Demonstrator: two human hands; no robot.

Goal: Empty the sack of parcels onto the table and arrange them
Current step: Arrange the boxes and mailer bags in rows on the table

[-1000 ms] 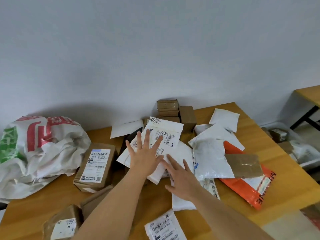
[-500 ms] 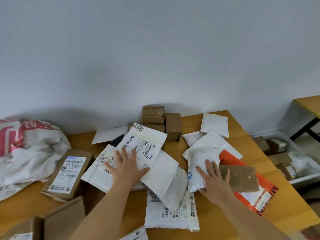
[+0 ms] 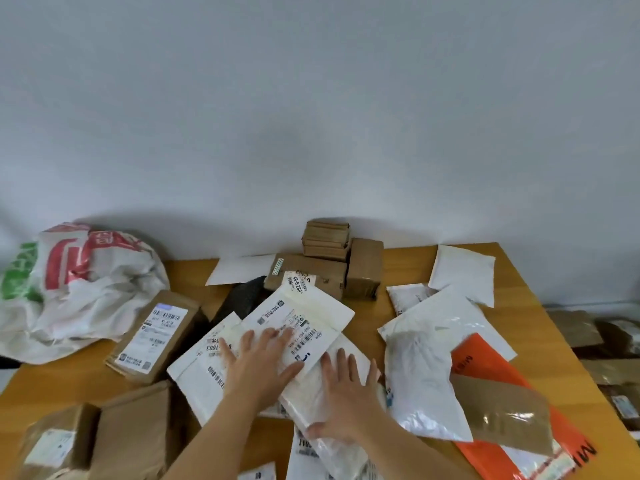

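2 flat palms are pressed on the heap: left hand (image 3: 258,367) on the labelled mailer (image 3: 304,323), right hand (image 3: 343,396) on a plastic pouch (image 3: 311,400), nothing gripped. Light, limp, slippery packets are judged best pinched at an edge.

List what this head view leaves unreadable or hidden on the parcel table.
- Label text on the white mailer: blurred, part covered by the left hand.
- Black parcel: mostly buried under mailers.
- Orange bag lettering: cut by frame edge.
- Sack: contents hidden by its folds.
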